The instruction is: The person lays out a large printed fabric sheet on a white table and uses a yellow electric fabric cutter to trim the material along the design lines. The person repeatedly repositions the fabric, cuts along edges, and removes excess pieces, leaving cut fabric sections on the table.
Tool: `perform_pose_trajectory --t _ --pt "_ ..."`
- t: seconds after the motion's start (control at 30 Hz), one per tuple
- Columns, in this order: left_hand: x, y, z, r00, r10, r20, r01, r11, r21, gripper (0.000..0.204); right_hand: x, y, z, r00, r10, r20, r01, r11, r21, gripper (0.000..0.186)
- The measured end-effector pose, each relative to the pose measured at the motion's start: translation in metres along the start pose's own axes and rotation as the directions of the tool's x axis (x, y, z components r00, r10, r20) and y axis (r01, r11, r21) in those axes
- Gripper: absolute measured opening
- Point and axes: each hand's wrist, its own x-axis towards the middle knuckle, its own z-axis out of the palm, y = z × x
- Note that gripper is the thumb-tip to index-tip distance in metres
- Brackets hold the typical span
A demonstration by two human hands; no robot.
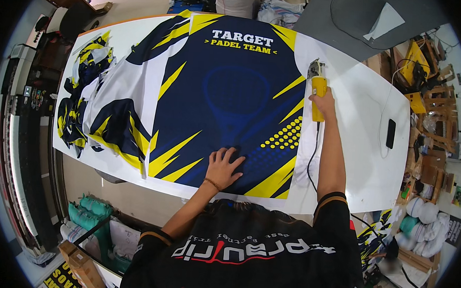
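Observation:
A navy printed fabric panel with yellow spikes and dots lies flat across the white table. My left hand rests on its lower part, fingers spread and pressing the cloth. In my right hand is a yellow electric fabric cutter, gripped round its body. The cutter's metal head points away from me, just beyond the panel's right edge near the armhole curve. Its dark cord runs back along my right forearm. White margin cloth borders the panel on both sides.
Crumpled navy, white and yellow fabric is heaped on the table's left end. A black phone with a thin white cable lies at the right. A grey surface adjoins the far right. Teal bundles sit below the near left edge.

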Motion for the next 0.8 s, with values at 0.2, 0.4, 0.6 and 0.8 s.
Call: perform_pose_trajectory --t 0.2,0.4,0.6,0.8 --pt "-0.051 0.001 -0.008 0.987 -0.066 0.145 0.047 0.990 0.130 0.065 -0.081 0.051 0.001 0.994 0.089 0.057 -0.100 0.968 0.229 0.066" --pt "-0.121 -0.017 -0.019 0.851 -0.208 0.482 0.130 0.973 0.189 0.041 -0.222 0.103 0.002 0.993 0.119 -0.026 -0.112 0.975 0.193 0.067" --pt "-0.096 -0.042 -0.042 0.512 -0.477 0.715 0.312 0.878 0.363 0.034 -0.332 0.123 -0.006 0.988 0.154 -0.007 -0.154 0.988 0.023 0.077" --pt "-0.040 -0.039 -0.043 0.784 -0.275 0.557 0.284 0.956 0.072 0.040 -0.351 0.111 -0.024 0.997 0.074 0.028 -0.064 0.963 -0.262 0.079"
